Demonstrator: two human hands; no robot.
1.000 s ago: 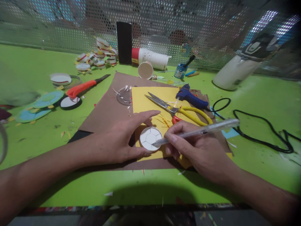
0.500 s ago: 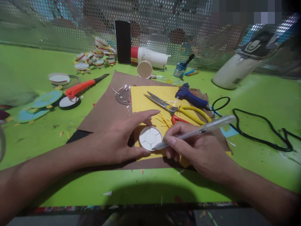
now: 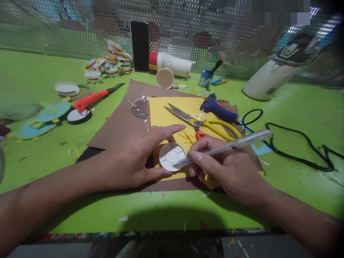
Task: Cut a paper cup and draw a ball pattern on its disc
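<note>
A small round white disc [image 3: 170, 154], apparently a paper cup base, lies on yellow paper [image 3: 158, 118]. Black lines on it form a soccer-ball pattern with a hexagon in the middle. My left hand [image 3: 131, 154] steadies it, thumb at its lower edge and a bent finger at the upper edge, while the index finger stretches above. Between the fingers of my right hand [image 3: 223, 165] is a clear-barrelled pen [image 3: 236, 142], its tip on the lower right part of the disc. Behind that hand lie scissors [image 3: 197, 123] with yellow and red handles, partly hidden.
A blue glue gun [image 3: 219, 109] with a black cord [image 3: 290, 154] lies at right. Further back stand a bottle [image 3: 271, 79], a paint jar [image 3: 205, 79], stacked paper cups [image 3: 172, 64] and a phone [image 3: 140, 46]. An orange-handled cutter [image 3: 92, 99] and cut cup rings [image 3: 107, 64] are at left.
The pen tip has shifted slightly up on the disc, from near its lower rim. My left hand keeps its place at the disc. The view has tilted a little.
</note>
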